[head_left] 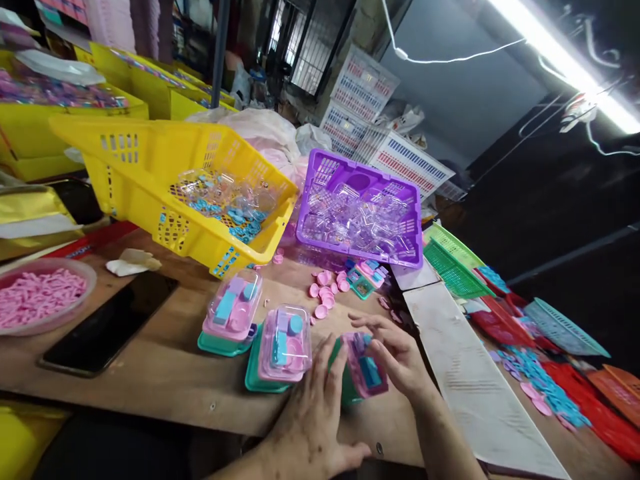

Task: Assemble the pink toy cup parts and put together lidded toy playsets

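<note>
Two small toy boxes, a left one (231,313) and a middle one (280,350), stand on the table with green bases, pink trays and clear lids. A third toy box (369,373) has its pink tray uncovered, with blue and purple pieces in it. My left hand (317,407) lies along this box's left side, fingers stretched out and thumb apart. From the right, my right hand (400,357) reaches over the tray, its thumb and fingers at a small blue toy piece (367,339) near the top. The fingers partly hide that piece.
Pink bowls (325,293) lie loose behind the boxes, near another toy box (365,277). A yellow basket (170,200) and purple basket (360,207) hold clear covers. At left are a phone (110,323) and a tub (45,300) of pink pieces. A white board (480,380) edges the right.
</note>
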Available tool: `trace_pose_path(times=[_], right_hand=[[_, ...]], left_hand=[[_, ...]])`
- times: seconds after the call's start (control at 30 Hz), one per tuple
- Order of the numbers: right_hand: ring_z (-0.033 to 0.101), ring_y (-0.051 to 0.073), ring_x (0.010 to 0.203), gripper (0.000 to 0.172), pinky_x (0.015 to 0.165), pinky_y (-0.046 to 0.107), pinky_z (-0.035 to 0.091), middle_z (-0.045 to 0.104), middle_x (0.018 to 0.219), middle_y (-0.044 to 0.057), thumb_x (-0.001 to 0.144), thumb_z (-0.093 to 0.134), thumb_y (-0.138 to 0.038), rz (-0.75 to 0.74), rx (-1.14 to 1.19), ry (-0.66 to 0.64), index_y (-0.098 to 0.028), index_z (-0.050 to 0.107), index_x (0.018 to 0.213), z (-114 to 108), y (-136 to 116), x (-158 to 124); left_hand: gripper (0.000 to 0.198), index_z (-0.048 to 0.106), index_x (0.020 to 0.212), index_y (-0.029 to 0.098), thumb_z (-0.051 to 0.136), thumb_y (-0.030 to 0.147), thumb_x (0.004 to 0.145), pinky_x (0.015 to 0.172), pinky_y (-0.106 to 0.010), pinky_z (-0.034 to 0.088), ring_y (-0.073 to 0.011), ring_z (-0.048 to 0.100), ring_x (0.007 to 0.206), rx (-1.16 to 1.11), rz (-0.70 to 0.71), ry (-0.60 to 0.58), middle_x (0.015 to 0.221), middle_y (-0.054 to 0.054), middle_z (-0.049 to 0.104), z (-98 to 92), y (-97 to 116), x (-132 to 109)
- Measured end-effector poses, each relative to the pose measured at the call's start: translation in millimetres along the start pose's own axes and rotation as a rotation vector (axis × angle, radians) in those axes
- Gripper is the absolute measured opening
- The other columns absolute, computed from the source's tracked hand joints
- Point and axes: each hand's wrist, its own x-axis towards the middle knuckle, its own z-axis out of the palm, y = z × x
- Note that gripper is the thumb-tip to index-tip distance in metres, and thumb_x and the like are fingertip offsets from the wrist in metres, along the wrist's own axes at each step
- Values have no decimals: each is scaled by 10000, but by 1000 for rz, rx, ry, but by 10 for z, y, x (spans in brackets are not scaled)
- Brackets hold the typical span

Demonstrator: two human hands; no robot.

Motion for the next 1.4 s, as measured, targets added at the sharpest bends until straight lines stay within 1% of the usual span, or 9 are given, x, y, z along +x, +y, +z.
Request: trace_pose_path(times=[0.1, 0.23, 0.37, 0.5, 0.63, 0.8, 1.1, 1.23, 1.4], right_hand=[[835, 310, 1136, 378, 994, 501, 685, 855, 1195, 105, 1128, 649, -455, -64, -67, 15, -253, 825, 862, -50, -67, 560], [786, 294, 1142, 333, 1022, 502, 662, 829, 1224, 115, 1098, 649, -526, 39, -211, 102, -245, 826, 1110, -25, 299, 1722], [730, 333, 1307, 664, 1101, 511, 628, 642, 1620, 225, 1013, 726, -368, 372, -342, -60, -187, 565, 1631, 353, 803, 2780], [724, 390, 1317, 717, 1189, 555, 559, 753, 1434, 234, 853, 847, -186, 440, -422, -191, -114, 644, 1537, 711, 1091, 3232], [736, 387, 1226, 496, 1164, 550, 559, 811, 1197, 185, 800, 910, -214, 421, -484, -262, -122, 769, 1267, 706, 1133, 3222], [723, 328, 1255, 499, 1181, 500, 552, 791, 1297, 134, 740, 1001, -313, 322, -450, -312, -205, 743, 1153, 450, 993, 2968], [765, 280, 1108, 239, 964, 470, 660, 739, 1238, 145, 990, 661, -313, 179, -478, -10, -224, 602, 1204, -129, 791, 2522], [734, 292, 1134, 395, 1127, 548, 618, 680, 1300, 146, 898, 701, -215, 98, -507, -14, -221, 701, 1294, -35, 816, 2366], [667, 382, 1374, 552, 1227, 597, 566, 670, 1452, 172, 835, 913, -373, 36, -456, -149, -250, 768, 1353, 154, 790, 2055]], left_hand=[[1727, -216, 1768, 415, 1110, 356, 663, 1351, -822, 355, -561, 169, 1750, -23, -65, -21, 1900, -274, 75, 102, -56, 161], [1362, 101, 1776, 377, 980, 151, 761, 1381, -782, 343, -533, 206, 1750, -58, -78, 10, 1892, -247, 139, 79, -99, 194], [950, 393, 1590, 251, 911, 193, 795, 1387, -742, 366, -539, 214, 1748, -81, -1, 32, 1895, -268, 129, 93, -150, 155], [1051, 348, 1619, 221, 904, 230, 728, 1393, -730, 356, -554, 264, 1729, -113, 22, 11, 1870, -290, 200, 231, -265, 166], [1359, 122, 1769, 274, 934, 268, 680, 1403, -700, 353, -538, 288, 1725, -190, 8, -33, 1849, -263, 264, 317, -328, 193], [1377, 65, 1774, 325, 906, 201, 691, 1407, -725, 322, -528, 260, 1738, -217, 3, -55, 1873, -245, 214, 283, -276, 204], [1445, -76, 1758, 345, 872, 89, 698, 1398, -739, 336, -496, 293, 1734, -251, 17, 63, 1845, -243, 264, 270, -244, 193], [1346, 60, 1738, 325, 866, 87, 687, 1407, -695, 345, -466, 376, 1695, -225, 48, 102, 1785, -208, 355, 226, -264, 205], [1280, 117, 1724, 292, 894, 114, 721, 1405, -676, 371, -454, 388, 1688, -213, 82, 83, 1759, -218, 363, 118, -245, 214]])
